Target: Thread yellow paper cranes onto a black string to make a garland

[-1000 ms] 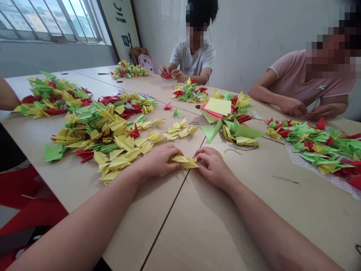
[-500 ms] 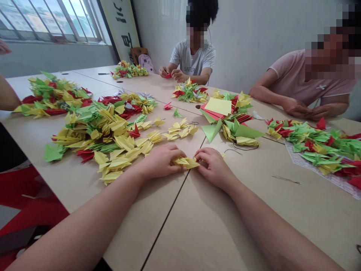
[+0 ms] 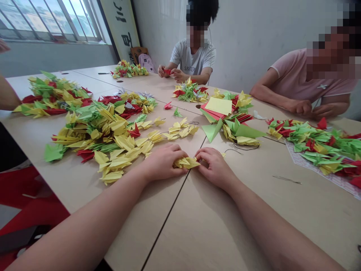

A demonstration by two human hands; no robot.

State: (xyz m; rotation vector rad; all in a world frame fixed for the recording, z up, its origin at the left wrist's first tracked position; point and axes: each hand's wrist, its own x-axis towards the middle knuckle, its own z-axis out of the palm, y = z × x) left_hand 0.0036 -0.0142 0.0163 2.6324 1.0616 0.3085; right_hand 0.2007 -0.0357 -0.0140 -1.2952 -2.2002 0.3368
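A small yellow paper crane [image 3: 186, 162] lies low over the table seam, pinched between my two hands. My left hand [image 3: 165, 163] grips its left side with bent fingers. My right hand [image 3: 214, 167] holds its right tip with the fingertips. Just beyond my left hand spreads a large heap of yellow, green and red paper cranes [image 3: 107, 133]. A short string of yellow cranes [image 3: 180, 130] lies ahead of the gap between my hands. Part of the small crane is hidden under my fingers.
A stack of yellow, red and green paper sheets [image 3: 218, 106] sits among cranes on the wooden table [image 3: 197, 214]. A person in a white T-shirt [image 3: 191, 56] handles red paper across the table. Another person in a pink shirt [image 3: 307, 77] rests both hands at the right, near more cranes [image 3: 313, 145].
My left hand has slid slightly rightward along the yellow crane, and the crane looks more tightly gathered. The person across the table has lifted the red paper a little.
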